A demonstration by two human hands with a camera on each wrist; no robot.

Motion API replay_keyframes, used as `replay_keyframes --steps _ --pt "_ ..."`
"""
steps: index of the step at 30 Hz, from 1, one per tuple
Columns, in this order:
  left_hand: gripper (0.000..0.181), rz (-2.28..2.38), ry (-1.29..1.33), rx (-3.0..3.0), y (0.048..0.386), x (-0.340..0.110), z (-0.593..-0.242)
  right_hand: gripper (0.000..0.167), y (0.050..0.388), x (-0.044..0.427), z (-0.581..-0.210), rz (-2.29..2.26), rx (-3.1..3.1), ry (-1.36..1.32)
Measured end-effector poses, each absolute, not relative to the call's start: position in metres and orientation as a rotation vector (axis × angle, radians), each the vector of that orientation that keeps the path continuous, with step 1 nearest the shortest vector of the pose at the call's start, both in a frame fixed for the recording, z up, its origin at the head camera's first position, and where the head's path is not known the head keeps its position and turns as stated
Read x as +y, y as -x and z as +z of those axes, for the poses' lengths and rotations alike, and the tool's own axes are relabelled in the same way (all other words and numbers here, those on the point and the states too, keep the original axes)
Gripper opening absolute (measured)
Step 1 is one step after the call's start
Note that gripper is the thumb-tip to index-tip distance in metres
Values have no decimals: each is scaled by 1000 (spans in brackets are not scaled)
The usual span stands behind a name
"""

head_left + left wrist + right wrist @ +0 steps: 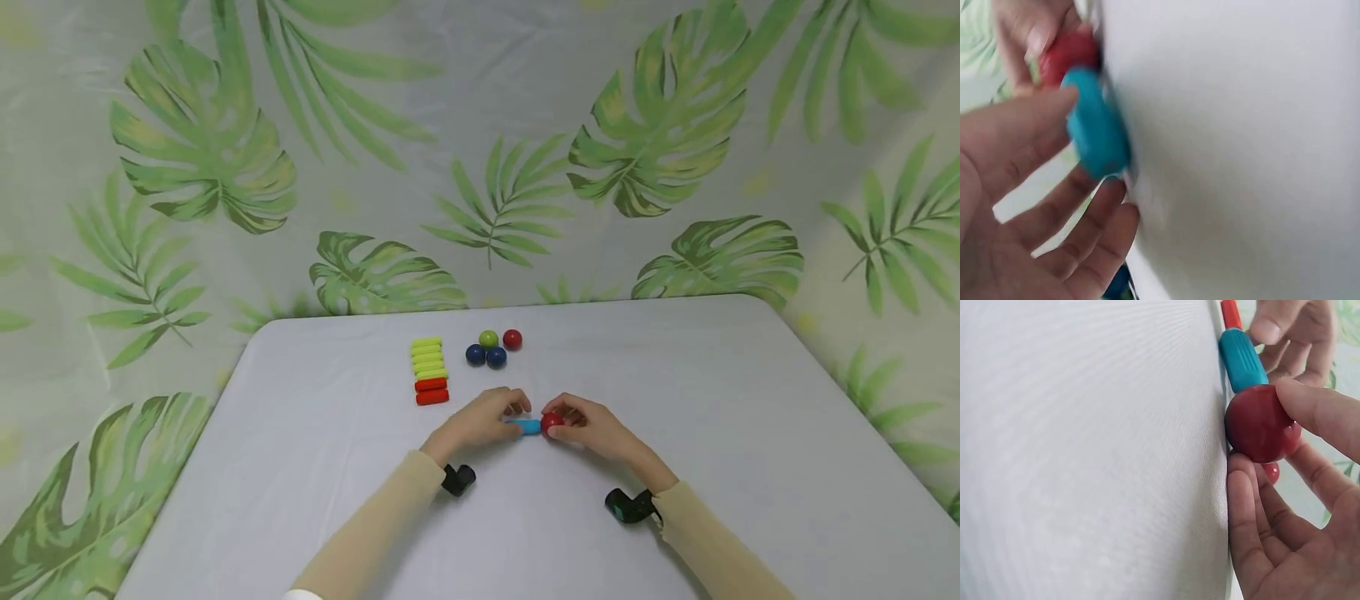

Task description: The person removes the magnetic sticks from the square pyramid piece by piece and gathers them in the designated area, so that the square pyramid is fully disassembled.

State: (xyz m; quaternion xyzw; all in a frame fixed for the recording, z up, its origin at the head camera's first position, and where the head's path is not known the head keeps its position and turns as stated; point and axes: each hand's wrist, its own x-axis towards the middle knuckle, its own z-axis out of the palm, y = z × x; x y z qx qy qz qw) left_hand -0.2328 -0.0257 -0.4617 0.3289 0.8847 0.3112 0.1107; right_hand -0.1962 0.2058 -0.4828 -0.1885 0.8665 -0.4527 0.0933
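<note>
A short, ribbed blue stick (pixel 528 427) lies on the white table, its right end against a glossy red ball (pixel 552 424). My right hand (pixel 592 427) holds the ball between thumb and fingers, shown close up in the right wrist view, where the ball (pixel 1259 425) meets the stick (pixel 1243 361). Around the stick's left part is my left hand (pixel 487 418), thumb at its near side and fingers loosely bent. In the left wrist view the thumb overlaps the stick's (pixel 1099 125) edge; whether it presses there I cannot tell.
Behind my left hand, several yellow sticks (pixel 428 358) and two red sticks (pixel 431 391) lie in a column. To their right sit a green ball (pixel 488 338), another red ball (pixel 512 339) and two dark blue balls (pixel 476 354). A leaf-patterned cloth (pixel 495 192) hangs behind the table (pixel 720 400).
</note>
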Motion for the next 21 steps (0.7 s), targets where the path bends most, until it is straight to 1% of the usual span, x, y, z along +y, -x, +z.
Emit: replay_keyframes --steps 3,6,8,14,18,21 --pt "18 725 -1028 2675 224 -12 -463 25 196 207 -482 -1354 2578 554" --pt "13 629 -1013 2783 220 -8 -463 25 195 208 -483 -1355 2582 555" --pt "12 643 -975 2794 219 -13 -461 25 195 206 -483 -1354 2578 551" --pt "13 871 -826 2818 220 -55 -451 25 197 204 -480 -1363 2572 511" --pt "14 817 -690 2978 220 -85 -448 28 203 202 -478 -1425 2573 443" --pt "14 730 -622 3059 221 -100 -450 32 212 196 -477 -1488 2570 378"
